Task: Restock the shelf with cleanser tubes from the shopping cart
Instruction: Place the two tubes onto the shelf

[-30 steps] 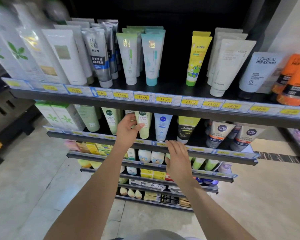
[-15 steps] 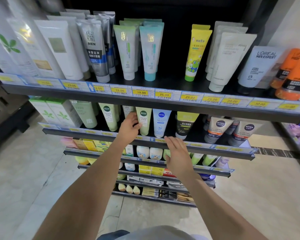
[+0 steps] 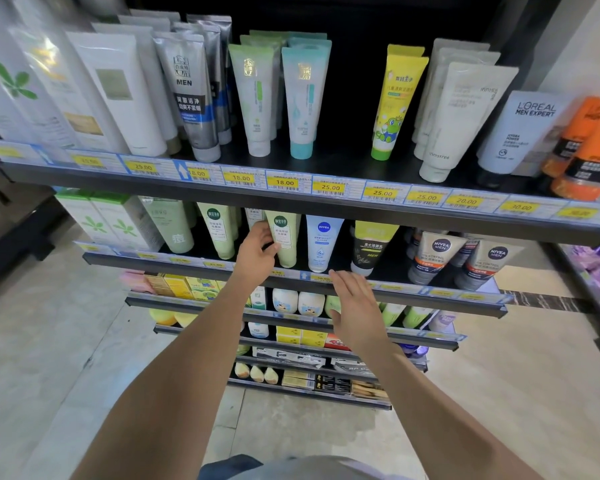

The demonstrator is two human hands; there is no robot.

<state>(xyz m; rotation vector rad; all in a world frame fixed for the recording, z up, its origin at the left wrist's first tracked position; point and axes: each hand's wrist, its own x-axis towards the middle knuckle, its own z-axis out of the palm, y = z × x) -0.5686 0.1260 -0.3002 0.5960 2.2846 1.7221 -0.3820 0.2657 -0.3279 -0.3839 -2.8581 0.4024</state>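
Left hand (image 3: 257,251) grips a pale green tube (image 3: 286,237) standing on the second shelf (image 3: 194,263), beside a white Nivea tube (image 3: 323,242). Right hand (image 3: 355,303) hovers flat and empty, fingers straight, before the shelf edge

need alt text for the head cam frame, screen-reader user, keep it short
A person's left hand holds a pale green cleanser tube standing on the second shelf, beside a white Nivea tube. The right hand hovers open at the shelf's front edge. The top shelf carries more tubes above yellow price tags.
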